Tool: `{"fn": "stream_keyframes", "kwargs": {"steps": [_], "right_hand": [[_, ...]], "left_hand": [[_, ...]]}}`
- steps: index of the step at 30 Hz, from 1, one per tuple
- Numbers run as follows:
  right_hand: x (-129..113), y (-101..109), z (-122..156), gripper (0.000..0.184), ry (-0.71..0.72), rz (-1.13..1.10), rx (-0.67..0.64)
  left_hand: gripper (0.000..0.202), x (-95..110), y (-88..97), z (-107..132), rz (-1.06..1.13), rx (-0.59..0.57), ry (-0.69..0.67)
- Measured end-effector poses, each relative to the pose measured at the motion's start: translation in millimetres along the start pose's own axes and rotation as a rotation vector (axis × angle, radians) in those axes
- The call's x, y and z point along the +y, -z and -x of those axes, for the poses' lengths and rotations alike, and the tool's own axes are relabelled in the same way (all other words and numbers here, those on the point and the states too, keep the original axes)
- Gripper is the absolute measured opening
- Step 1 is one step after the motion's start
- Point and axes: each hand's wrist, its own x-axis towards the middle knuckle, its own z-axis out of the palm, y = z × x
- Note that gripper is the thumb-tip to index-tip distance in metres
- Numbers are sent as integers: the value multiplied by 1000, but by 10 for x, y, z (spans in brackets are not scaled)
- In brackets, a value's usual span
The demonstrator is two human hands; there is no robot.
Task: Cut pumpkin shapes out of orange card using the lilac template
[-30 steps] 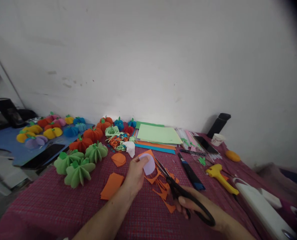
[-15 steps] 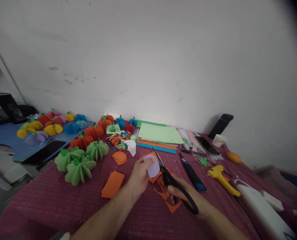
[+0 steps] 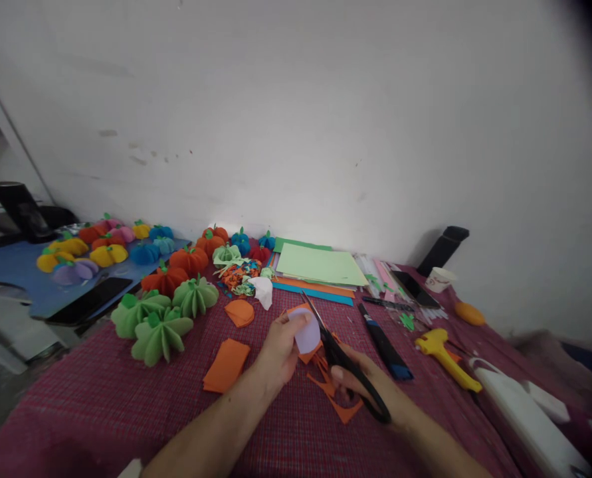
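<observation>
Above the desk [image 3: 101,411], the left hand [image 3: 280,350] pinched a white disc [image 3: 307,332] on orange paper [image 3: 306,355]; the right hand [image 3: 378,386] gripped scissors [image 3: 340,358], blades at its rim. Scraps [image 3: 343,410] lay cut; an orange stack [image 3: 226,365] lay uncut.

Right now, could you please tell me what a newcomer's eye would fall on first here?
First, the bright paper pumpkins crowding the left of the red cloth, with more on the blue table behind. Next, at the near centre, the left hand pinches a pale paper disc while the right hand holds black scissors at its edge.
</observation>
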Motion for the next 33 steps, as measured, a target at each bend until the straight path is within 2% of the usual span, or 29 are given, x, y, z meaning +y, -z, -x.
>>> {"fn": "stream_keyframes", "kwargs": {"steps": [9,19,33], "right_hand": [[-15,15,12,43,-8,36,4],[27,41,9,32,-4,40,-11],[-65,141,70,33,-24,148,-6]], "left_hand": [[18,3,3,3,-3,-19,-2],[17,3,2,-1,-23,-12,11],[18,0,-7,11,-51,5,17]]}}
